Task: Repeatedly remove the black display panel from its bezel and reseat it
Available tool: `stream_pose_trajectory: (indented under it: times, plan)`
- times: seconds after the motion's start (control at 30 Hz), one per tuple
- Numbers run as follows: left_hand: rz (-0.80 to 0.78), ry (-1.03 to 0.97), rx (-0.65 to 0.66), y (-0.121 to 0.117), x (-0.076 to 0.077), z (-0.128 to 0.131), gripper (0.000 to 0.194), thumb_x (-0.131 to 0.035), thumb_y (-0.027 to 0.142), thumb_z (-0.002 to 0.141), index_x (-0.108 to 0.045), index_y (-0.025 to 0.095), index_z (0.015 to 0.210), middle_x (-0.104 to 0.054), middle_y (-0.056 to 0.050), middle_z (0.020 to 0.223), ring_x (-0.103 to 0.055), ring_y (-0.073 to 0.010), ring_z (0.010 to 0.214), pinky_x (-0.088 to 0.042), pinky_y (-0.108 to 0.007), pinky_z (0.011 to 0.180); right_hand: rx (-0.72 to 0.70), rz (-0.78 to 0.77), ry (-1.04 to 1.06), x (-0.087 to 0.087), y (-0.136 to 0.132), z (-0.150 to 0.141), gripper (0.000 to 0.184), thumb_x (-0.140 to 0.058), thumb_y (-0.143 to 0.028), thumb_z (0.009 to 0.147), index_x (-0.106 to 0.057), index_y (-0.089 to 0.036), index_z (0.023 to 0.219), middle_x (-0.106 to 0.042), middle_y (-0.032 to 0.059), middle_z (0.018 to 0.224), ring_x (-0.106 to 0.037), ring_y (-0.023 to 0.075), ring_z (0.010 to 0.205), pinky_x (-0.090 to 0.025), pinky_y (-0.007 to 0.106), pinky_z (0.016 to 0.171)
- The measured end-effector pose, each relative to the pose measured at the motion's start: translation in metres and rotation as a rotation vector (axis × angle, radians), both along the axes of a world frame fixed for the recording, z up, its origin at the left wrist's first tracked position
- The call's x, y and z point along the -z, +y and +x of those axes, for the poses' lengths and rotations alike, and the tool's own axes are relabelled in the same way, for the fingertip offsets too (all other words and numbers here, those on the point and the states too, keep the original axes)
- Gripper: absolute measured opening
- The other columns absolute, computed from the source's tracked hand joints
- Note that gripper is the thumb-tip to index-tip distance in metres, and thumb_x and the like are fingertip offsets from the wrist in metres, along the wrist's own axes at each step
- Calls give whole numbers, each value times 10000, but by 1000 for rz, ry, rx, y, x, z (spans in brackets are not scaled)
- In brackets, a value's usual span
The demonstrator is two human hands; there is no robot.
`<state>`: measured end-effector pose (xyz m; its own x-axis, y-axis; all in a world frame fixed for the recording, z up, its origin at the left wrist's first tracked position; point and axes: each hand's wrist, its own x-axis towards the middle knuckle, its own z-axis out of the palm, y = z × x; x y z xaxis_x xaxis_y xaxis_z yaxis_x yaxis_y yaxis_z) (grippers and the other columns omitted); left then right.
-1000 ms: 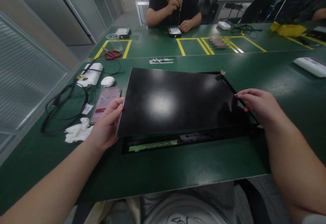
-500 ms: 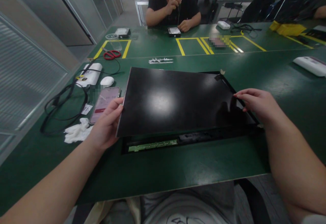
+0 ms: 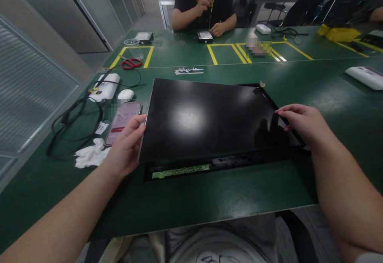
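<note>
A glossy black display panel [image 3: 209,123] lies tilted over a black frame [image 3: 239,160], its left side raised and its right side down in the frame. My left hand [image 3: 127,145] is closed on the panel's left edge, thumb on the near side of it. At the right edge, my right hand [image 3: 299,121] pinches with thumb and fingertips where panel and frame meet; its fingers are mirrored in the dark surface. A green circuit strip [image 3: 181,171] shows in the frame below the panel's near edge.
Left of the panel are a phone [image 3: 124,121], a crumpled white tissue [image 3: 91,153], a white round case [image 3: 125,95], a white box [image 3: 106,87], black cables [image 3: 74,127] and red scissors [image 3: 131,64]. White strips [image 3: 189,71] lie beyond. Across the table, a person [image 3: 203,7] holds a screwdriver over a drive [image 3: 205,36].
Almost nothing differs. The panel's near left corner and my left hand have shifted very slightly to the right. My right hand stays at the right edge.
</note>
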<state>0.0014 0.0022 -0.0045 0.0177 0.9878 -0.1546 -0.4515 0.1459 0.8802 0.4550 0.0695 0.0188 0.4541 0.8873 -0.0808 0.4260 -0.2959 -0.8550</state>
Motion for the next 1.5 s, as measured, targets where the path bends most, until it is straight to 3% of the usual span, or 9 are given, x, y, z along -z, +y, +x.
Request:
stream_pose_trajectory:
  times: [0.2, 0.47, 0.67, 0.87, 1.07, 1.5]
  plan:
    - [-7, 17, -4, 2, -1, 2, 516, -1066, 302, 700, -772, 208, 1113, -844, 10, 852, -766, -161, 638, -640, -221, 583, 7, 5, 12, -1, 0, -2, 62, -707, -141, 734, -744, -177, 701, -745, 41, 825, -552, 84, 569, -473, 150, 399]
    - [6, 5, 27, 1, 1, -2, 387, -984, 255, 815, -766, 212, 1132, -839, 8, 865, -765, -162, 648, -634, -214, 568, -16, 30, 35, 2, 1, 2, 23, -718, -171, 693, -738, -181, 696, -748, 55, 841, -562, 102, 612, -499, 158, 410]
    - [13, 1, 28, 2, 0, 0, 457, -1038, 268, 750, -772, 206, 1117, -835, 22, 823, -740, -144, 593, -610, -201, 530, -10, 23, 23, 3, 1, 0, 50, -719, -138, 722, -747, -174, 702, -734, 49, 817, -556, 97, 606, -500, 153, 403]
    - [56, 27, 75, 3, 2, -1, 431, -1011, 288, 798, -764, 206, 1142, -850, 13, 878, -745, -148, 605, -613, -215, 554, -12, -3, -2, 2, 1, 2, 82, -717, -119, 782, -761, -169, 733, -732, 43, 831, -574, 92, 608, -507, 147, 418]
    - [61, 57, 49, 3, 2, 1, 503, -1035, 332, 764, -761, 204, 1166, -879, -13, 963, -751, -143, 605, -600, -203, 542, -44, -20, -33, 4, 2, 6, 68, -713, -141, 787, -767, -173, 760, -755, 47, 855, -577, 89, 587, -507, 157, 428]
    - [1, 86, -18, 4, -3, 8, 588, -1096, 378, 638, -755, 221, 1091, -857, 23, 838, -783, -161, 606, -612, -202, 515, -68, -69, -112, 12, 5, 17, 69, -726, -174, 850, -795, -176, 857, -776, 47, 909, -609, 80, 577, -500, 173, 464]
